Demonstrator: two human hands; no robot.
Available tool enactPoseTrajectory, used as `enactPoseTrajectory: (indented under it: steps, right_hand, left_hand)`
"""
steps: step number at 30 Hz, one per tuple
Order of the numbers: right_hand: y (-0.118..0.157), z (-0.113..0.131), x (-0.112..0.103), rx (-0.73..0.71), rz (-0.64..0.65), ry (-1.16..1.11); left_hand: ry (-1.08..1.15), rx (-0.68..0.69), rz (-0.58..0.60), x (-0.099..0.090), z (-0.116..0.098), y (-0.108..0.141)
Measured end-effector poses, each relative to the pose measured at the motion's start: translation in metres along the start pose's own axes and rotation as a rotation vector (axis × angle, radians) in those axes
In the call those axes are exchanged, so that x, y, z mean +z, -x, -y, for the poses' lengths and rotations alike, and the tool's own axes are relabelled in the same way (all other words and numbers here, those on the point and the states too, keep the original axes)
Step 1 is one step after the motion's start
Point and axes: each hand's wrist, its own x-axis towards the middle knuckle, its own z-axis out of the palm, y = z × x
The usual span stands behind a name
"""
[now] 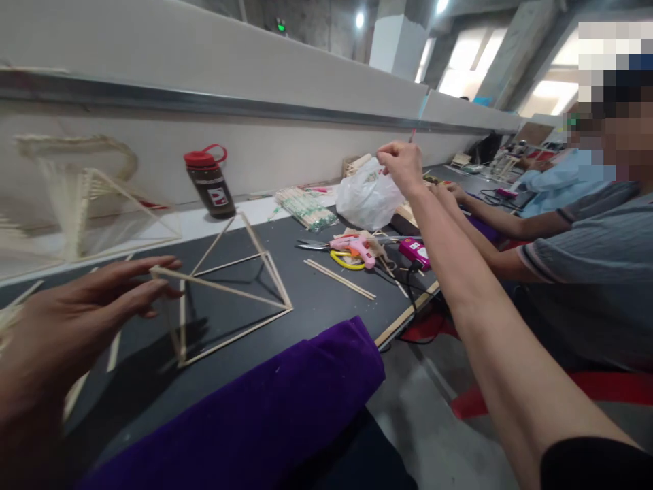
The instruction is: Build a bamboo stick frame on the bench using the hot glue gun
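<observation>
On the dark table stands a frame of thin wooden sticks (237, 335), with open triangular sides. My left hand (109, 303) is at its left upper corner, fingers stretched out and fingertips at the joint, thumb hidden from clear view. My right hand (403, 163) is raised in front of a white plastic bag (368, 194), its fingers pinched together; what they hold, if anything, is too small to make out. Two loose sticks (339, 279) lie right of the frame. Beyond them are a pink glue gun (360, 248) and scissors with yellow handles (347, 260).
A brown bottle with red lid (211, 187) and packed sticks (306, 207) stand near the wall. Purple cloth (265, 401) covers the front edge. A magenta box (414, 252) has a cable. At right, another person's arms (494, 218) reach over the table.
</observation>
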Motion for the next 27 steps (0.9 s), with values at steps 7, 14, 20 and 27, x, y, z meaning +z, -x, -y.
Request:
enactPoseTrajectory:
  steps: [7,14,20,27]
  right_hand:
    - [0.137,0.088,0.012,-0.078,0.361,-0.35]
    - [0.226,0.125,0.051,-0.286,0.693,-0.349]
    - [0.234,0.12,0.078,-0.266,0.792,-0.348]
    - [0.232,0.103,0.066,-0.19,0.718,-0.318]
  left_hand:
    - [0.255,0.04,0.072,0.004,0.007,0.002]
    - [0.282,0.068,0.081,0.009,0.009,0.005]
    - [0.31,0.084,0.117,0.009,0.011,0.005]
    - [0.324,0.092,0.096,0.012,0.012,0.004]
